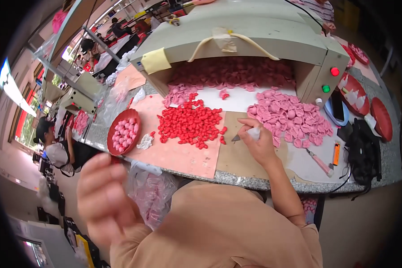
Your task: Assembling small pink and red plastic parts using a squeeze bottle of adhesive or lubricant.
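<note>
My right hand [260, 144] is closed on a small knife with a white-wrapped handle [253, 133]. Its dark, pointed blade [236, 138] points left over the brown sheet. Left of it lies a heap of small, shiny red moulded pieces [187, 123] on a pink sheet. To its right spreads a pile of pink, cup-like pieces [290, 116]. My left hand [105, 196], blurred by motion, is raised off the table's front edge with its fingers loosely apart; nothing shows in it. Nearest to it stands a red bowl [109, 138] of pink and red balls.
A grey box-like machine [250, 38] with red and green buttons straddles the far table, more pink pieces under it. At right lie a pink-handled cutter [319, 161], an orange cutter [336, 154], a black bag [362, 149] and red bowls [381, 118]. A person [58, 147] sits at left.
</note>
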The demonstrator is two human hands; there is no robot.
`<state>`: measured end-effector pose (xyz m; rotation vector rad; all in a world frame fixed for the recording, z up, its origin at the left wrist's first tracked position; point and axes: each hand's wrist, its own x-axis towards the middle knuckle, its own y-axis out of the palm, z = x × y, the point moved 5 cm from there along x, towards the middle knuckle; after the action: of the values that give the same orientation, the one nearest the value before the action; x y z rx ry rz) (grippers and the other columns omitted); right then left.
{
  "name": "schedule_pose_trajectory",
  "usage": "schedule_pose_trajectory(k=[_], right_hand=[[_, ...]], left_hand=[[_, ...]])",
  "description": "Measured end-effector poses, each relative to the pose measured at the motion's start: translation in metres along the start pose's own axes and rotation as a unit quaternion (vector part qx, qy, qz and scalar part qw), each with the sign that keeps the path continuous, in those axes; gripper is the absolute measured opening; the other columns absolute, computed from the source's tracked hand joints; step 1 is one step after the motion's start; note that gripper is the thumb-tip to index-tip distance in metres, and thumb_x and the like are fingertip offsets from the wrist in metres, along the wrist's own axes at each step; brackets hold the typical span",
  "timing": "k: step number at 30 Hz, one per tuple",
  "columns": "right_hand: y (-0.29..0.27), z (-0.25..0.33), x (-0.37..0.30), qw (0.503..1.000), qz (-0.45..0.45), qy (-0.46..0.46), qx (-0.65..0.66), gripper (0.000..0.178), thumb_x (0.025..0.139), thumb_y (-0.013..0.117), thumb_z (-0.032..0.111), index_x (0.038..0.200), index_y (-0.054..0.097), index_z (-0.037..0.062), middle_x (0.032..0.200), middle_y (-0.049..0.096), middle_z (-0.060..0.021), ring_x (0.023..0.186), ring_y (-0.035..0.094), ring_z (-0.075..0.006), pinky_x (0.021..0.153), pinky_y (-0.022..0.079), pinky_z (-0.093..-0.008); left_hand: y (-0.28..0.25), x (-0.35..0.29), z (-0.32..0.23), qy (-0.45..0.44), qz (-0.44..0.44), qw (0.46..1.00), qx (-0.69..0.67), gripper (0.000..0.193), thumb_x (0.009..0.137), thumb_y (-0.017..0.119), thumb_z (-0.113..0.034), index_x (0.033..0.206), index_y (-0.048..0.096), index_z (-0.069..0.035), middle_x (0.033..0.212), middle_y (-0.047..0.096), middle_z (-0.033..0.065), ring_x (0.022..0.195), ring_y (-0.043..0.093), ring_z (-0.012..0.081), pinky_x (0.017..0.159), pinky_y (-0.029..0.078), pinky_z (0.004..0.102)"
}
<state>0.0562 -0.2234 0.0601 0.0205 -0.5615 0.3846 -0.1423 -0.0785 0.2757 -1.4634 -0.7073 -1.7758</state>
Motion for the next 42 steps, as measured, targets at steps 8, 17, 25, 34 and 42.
schedule_pose_trajectory(k=[8,17,25,34,42], right_hand=[[-0.029,-0.006,-0.011,0.995,-0.041,0.063,0.065,0.045,0.086,0.058,0.037,0.111,0.053,-0.0010,0.080,0.060,-0.0041,0.062,0.047,-0.0036,0.052,0.036,-0.0177],[-0.028,-0.004,-0.016,0.984,-0.086,0.076,0.134,0.054,0.086,0.055,0.045,0.108,0.050,-0.0032,0.080,0.060,-0.0057,0.059,0.047,-0.0050,0.051,0.039,-0.0176],[-0.034,-0.015,-0.026,0.992,-0.081,0.068,0.073,0.047,0.087,0.056,0.039,0.108,0.050,-0.0019,0.080,0.060,-0.0045,0.060,0.047,-0.0042,0.050,0.039,-0.0167],[-0.034,-0.022,-0.011,0.988,-0.068,0.124,0.063,0.039,0.088,0.056,0.032,0.109,0.051,-0.0011,0.082,0.059,-0.0034,0.061,0.047,-0.0039,0.050,0.038,-0.0164],[-0.017,-0.020,0.019,0.991,-0.015,0.135,0.010,0.028,0.088,0.052,0.020,0.109,0.051,0.0003,0.082,0.059,-0.0038,0.062,0.048,-0.0045,0.051,0.038,-0.0169]], left_hand=[[0.039,-0.238,0.058,-0.423,0.380,0.822,0.017,0.041,0.073,0.066,-0.001,0.113,0.056,-0.005,0.112,0.054,0.0131,0.105,0.051,0.0279,0.086,0.043,0.0351],[0.124,-0.247,0.047,-0.322,0.505,0.801,-0.001,0.042,0.074,0.068,-0.014,0.114,0.056,-0.011,0.122,0.050,0.0090,0.113,0.047,0.0274,0.100,0.029,0.0448],[0.107,-0.269,0.070,-0.285,0.522,0.801,0.065,0.027,0.080,0.061,-0.016,0.106,0.062,-0.011,0.121,0.054,0.0048,0.120,0.042,0.0253,0.105,0.021,0.0472],[0.104,-0.268,0.079,-0.318,0.476,0.820,0.029,0.026,0.080,0.059,-0.012,0.106,0.062,-0.007,0.116,0.056,0.0084,0.115,0.046,0.0278,0.101,0.029,0.0427],[0.122,-0.241,0.115,-0.366,0.420,0.830,0.044,0.053,0.075,0.066,-0.022,0.123,0.048,-0.009,0.120,0.050,0.0088,0.112,0.045,0.0261,0.100,0.023,0.0457]])
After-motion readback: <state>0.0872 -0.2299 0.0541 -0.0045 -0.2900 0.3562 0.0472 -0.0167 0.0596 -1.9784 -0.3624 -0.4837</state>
